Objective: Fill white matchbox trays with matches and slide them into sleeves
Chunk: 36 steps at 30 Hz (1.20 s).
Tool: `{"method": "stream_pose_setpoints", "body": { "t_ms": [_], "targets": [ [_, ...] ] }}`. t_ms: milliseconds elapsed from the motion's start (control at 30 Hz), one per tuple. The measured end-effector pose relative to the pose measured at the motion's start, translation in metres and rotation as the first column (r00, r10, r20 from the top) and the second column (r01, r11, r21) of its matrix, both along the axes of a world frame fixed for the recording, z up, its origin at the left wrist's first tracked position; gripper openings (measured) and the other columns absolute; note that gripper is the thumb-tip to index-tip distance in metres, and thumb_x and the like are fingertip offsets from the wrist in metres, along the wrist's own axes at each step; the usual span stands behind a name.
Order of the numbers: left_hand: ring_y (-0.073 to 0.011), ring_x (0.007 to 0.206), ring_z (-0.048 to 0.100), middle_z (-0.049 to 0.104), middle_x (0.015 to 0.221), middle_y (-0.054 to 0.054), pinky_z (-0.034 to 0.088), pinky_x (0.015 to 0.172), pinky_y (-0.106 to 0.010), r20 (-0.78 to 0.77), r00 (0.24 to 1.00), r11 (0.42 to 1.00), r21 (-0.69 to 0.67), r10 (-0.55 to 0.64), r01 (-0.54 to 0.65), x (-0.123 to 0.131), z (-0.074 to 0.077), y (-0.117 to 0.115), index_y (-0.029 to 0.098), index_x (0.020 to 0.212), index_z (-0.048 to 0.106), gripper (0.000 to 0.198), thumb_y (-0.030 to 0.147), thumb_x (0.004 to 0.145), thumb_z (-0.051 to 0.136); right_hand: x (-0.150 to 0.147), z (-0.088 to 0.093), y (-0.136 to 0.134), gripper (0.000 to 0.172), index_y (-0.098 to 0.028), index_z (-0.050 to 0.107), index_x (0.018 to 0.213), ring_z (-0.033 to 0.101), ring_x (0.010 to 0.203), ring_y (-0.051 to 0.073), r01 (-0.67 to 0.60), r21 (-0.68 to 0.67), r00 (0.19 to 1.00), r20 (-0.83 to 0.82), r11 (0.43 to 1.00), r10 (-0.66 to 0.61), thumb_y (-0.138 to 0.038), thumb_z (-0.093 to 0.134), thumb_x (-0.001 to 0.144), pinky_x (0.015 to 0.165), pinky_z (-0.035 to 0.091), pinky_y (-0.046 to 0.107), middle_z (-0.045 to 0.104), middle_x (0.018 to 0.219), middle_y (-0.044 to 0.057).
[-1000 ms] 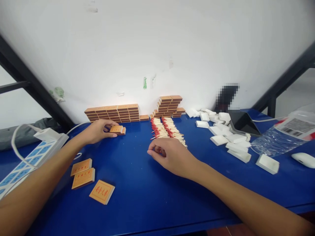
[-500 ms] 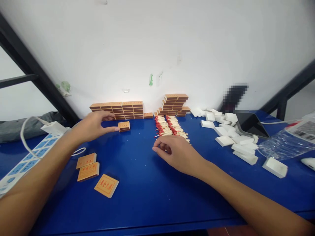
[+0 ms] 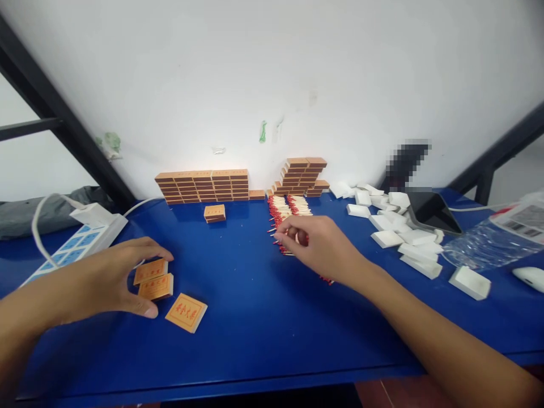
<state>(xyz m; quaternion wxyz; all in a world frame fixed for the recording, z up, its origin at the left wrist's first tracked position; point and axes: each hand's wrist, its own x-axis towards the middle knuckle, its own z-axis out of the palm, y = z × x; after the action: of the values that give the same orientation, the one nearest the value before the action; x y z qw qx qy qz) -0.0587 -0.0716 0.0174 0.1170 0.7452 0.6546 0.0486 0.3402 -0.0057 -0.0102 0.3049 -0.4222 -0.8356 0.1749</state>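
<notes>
My left hand (image 3: 114, 276) is open, thumb and fingers spread around two orange matchboxes (image 3: 156, 287) that lie against each other on the blue table. Whether it touches them I cannot tell. A third matchbox (image 3: 186, 313) lies flat just to their right. My right hand (image 3: 317, 241) is curled over the loose red-headed matches (image 3: 278, 208), thumb and fingers closed on some of them. A few red match heads (image 3: 327, 280) show below its palm edge. The hand hides much of the match pile, and its grip is partly hidden.
Against the wall stand a long stack of matchboxes (image 3: 204, 188) and a stepped stack (image 3: 304, 177). A small pair of matchboxes (image 3: 215, 213) sits in front. White blocks (image 3: 385, 239), a dark-screened device (image 3: 431, 212) and a clear plastic package (image 3: 488, 235) lie right; a power strip (image 3: 91, 241) left.
My left hand has come back from the small pair by the long stack to the two matchboxes nearer me. My right hand has moved slightly forward and right, over the matches.
</notes>
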Motion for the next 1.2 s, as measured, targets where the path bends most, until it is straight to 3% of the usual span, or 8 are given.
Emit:
{"method": "stream_pose_setpoints", "body": {
  "t_ms": [100, 233, 367, 667, 800, 1000, 1067, 1200],
  "targets": [
    [-0.0313, 0.109, 0.071, 0.074, 0.127, -0.003, 0.058, 0.089, -0.037, 0.023, 0.996, 0.992, -0.086, -0.091, 0.092, 0.010, 0.000, 0.011, 0.034, 0.115, 0.077, 0.047, 0.049, 0.071, 0.086, 0.015, 0.010, 0.012, 0.016, -0.023, 0.073, 0.087, 0.056, 0.063, 0.015, 0.108, 0.052, 0.994, -0.037, 0.993, -0.106, -0.032, 0.065, 0.097, 0.063, 0.040, 0.030, 0.068, 0.070, -0.001],
    [-0.0298, 0.108, 0.071, 0.072, 0.127, -0.005, 0.057, 0.091, -0.037, 0.017, 0.978, 0.970, -0.124, -0.208, 0.209, 0.036, 0.006, 0.040, 0.032, 0.119, 0.075, 0.051, 0.058, 0.076, 0.082, 0.037, 0.020, 0.028, 0.016, -0.021, 0.074, 0.088, 0.055, 0.062, 0.016, 0.269, 0.131, 0.963, -0.063, 0.954, -0.263, -0.033, 0.066, 0.094, 0.063, 0.041, 0.032, 0.068, 0.070, 0.001],
    [-0.0314, 0.109, 0.071, 0.073, 0.127, -0.008, 0.058, 0.091, -0.038, -0.005, 0.950, 0.944, -0.119, -0.311, 0.308, 0.064, 0.010, 0.061, 0.031, 0.116, 0.077, 0.058, 0.062, 0.068, 0.085, 0.052, 0.020, 0.040, 0.018, -0.020, 0.075, 0.087, 0.056, 0.062, 0.017, 0.358, 0.164, 0.934, -0.041, 0.919, -0.356, -0.034, 0.066, 0.092, 0.063, 0.040, 0.033, 0.069, 0.070, 0.003],
    [-0.0381, 0.124, 0.069, 0.076, 0.134, -0.008, 0.055, 0.102, -0.043, -0.058, 0.967, 0.968, -0.041, -0.249, 0.247, 0.061, 0.013, 0.055, 0.034, 0.133, 0.073, 0.077, 0.065, 0.064, 0.086, 0.056, 0.020, 0.042, 0.022, -0.020, 0.076, 0.086, 0.058, 0.063, 0.018, 0.340, 0.146, 0.936, 0.040, 0.929, -0.349, -0.038, 0.064, 0.094, 0.063, 0.041, 0.033, 0.070, 0.069, 0.003],
    [-0.0390, 0.119, 0.071, 0.079, 0.127, -0.007, 0.050, 0.108, -0.049, -0.109, 0.961, 0.967, -0.008, -0.253, 0.254, 0.062, 0.015, 0.058, 0.034, 0.129, 0.076, 0.073, 0.060, 0.063, 0.087, 0.078, 0.030, 0.048, 0.024, -0.021, 0.077, 0.091, 0.064, 0.070, 0.022, 0.474, 0.217, 0.870, 0.037, 0.854, -0.492, -0.041, 0.065, 0.094, 0.066, 0.043, 0.035, 0.075, 0.077, 0.008],
    [-0.0358, 0.128, 0.067, 0.073, 0.139, -0.007, 0.055, 0.106, -0.043, -0.033, 0.962, 0.959, -0.086, -0.273, 0.269, 0.072, 0.015, 0.066, 0.031, 0.133, 0.073, 0.072, 0.052, 0.065, 0.087, 0.127, 0.028, 0.068, 0.016, -0.022, 0.077, 0.090, 0.066, 0.079, 0.027, 0.616, 0.198, 0.715, 0.265, 0.762, -0.647, -0.035, 0.068, 0.093, 0.067, 0.043, 0.039, 0.079, 0.089, 0.010],
    [-0.0357, 0.132, 0.065, 0.070, 0.143, -0.007, 0.053, 0.110, -0.044, -0.017, 0.956, 0.954, -0.067, -0.293, 0.291, 0.074, 0.011, 0.068, 0.031, 0.135, 0.072, 0.073, 0.055, 0.067, 0.086, 0.139, 0.022, 0.076, 0.010, -0.022, 0.078, 0.092, 0.067, 0.077, 0.026, 0.613, 0.154, 0.710, 0.323, 0.775, -0.626, -0.030, 0.073, 0.089, 0.066, 0.043, 0.038, 0.079, 0.090, 0.009],
    [-0.0364, 0.137, 0.060, 0.067, 0.146, -0.008, 0.049, 0.115, -0.047, 0.018, 0.934, 0.933, 0.057, -0.357, 0.355, 0.078, 0.007, 0.066, 0.032, 0.135, 0.071, 0.071, 0.067, 0.074, 0.082, 0.151, 0.005, 0.092, 0.018, -0.019, 0.082, 0.099, 0.068, 0.081, 0.026, 0.491, 0.140, 0.742, 0.450, 0.860, -0.497, -0.024, 0.079, 0.082, 0.071, 0.047, 0.037, 0.080, 0.098, 0.011]
  ]
}}
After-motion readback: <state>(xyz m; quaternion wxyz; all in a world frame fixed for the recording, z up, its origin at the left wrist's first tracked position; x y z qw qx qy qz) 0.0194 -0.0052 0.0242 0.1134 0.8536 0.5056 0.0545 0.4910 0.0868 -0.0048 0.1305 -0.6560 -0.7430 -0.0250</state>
